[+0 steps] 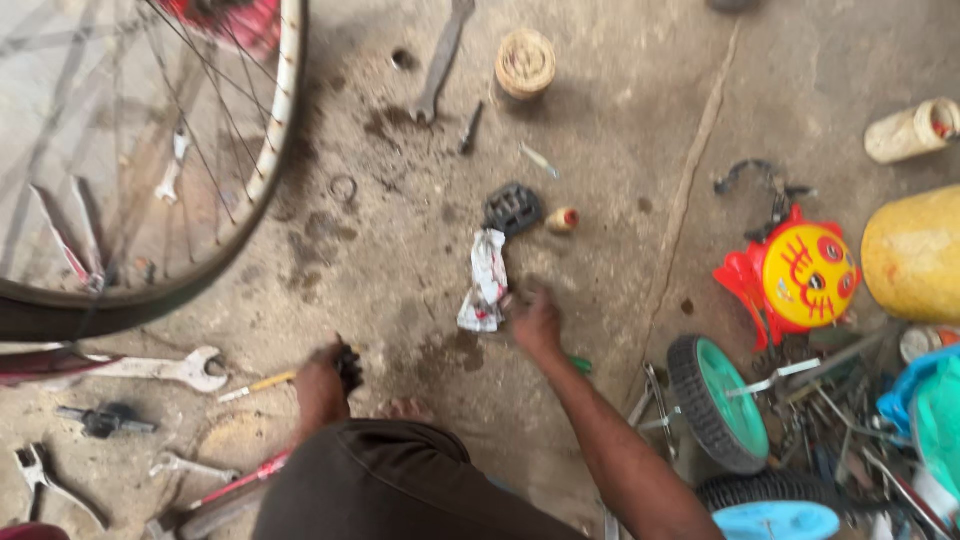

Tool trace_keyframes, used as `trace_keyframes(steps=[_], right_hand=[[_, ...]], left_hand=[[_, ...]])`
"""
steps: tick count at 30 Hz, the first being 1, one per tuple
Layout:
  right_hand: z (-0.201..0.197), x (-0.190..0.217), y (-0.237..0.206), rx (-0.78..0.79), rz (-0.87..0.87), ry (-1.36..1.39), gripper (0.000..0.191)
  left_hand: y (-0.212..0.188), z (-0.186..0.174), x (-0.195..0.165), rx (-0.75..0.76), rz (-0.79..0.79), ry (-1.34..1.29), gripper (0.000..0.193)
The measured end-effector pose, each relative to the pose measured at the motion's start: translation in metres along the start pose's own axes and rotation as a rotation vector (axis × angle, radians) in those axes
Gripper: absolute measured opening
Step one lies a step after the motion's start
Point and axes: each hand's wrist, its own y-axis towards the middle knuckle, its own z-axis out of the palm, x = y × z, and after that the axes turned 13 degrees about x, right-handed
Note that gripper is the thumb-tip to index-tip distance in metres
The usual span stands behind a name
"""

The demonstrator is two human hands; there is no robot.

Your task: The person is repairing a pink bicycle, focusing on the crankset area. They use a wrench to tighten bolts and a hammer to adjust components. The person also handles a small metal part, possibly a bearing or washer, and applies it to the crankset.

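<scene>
While the left hand (322, 372) closes its fingers around a small black part (349, 366) just above the knee (380, 470), the right hand (535, 322) reaches out low over the concrete floor (600, 130), its fingers at the lower edge of a crumpled white and red rag (484, 280); motion blur hides whether they pinch the rag or only touch it, so I cannot tell how far they are spread. A green bit (580, 364) shows just beside the right wrist. Just above the rag lies a black pedal (513, 208), with a small tan cap (563, 220) beside it. Farther up are a long wrench (443, 60), a round tan spool (525, 63) and a metal ring (343, 187). A bicycle wheel (268, 150) with a white rim fills the upper left. Below it lie an open-end spanner (165, 369), a yellow stick (256, 386) near the left hand, and more tools by the lower left corner. To the right stand a red and yellow toy face (800, 275), a yellow jug (915, 255), a cream bottle (910, 130) and small wheels with teal hubs (722, 402) amid scrap.
</scene>
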Motion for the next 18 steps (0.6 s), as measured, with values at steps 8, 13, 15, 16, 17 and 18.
trace_keyframes(steps=[8, 13, 15, 16, 17, 18], right_hand=[[0.009, 0.051, 0.082, -0.141, -0.149, -0.349, 0.063], [-0.006, 0.082, 0.091, 0.082, 0.048, -0.651, 0.076], [0.01, 0.085, 0.073, 0.021, -0.183, -0.612, 0.077], [0.022, 0.085, 0.063, 0.148, -0.108, -0.54, 0.082], [0.034, 0.082, 0.051, 0.275, -0.03, -0.463, 0.086], [0.044, 0.078, 0.038, 0.365, -0.239, -0.652, 0.049]], left_hand=[[0.003, 0.001, 0.0, 0.03, -0.012, -0.02, 0.026], [0.001, 0.006, -0.006, 0.009, -0.035, 0.049, 0.023], [0.002, 0.011, -0.005, 0.027, -0.037, 0.024, 0.023], [0.003, 0.014, -0.005, 0.04, -0.04, 0.008, 0.024], [0.003, 0.015, -0.004, 0.05, -0.045, -0.004, 0.025], [0.003, 0.015, -0.003, 0.05, -0.055, 0.024, 0.024]])
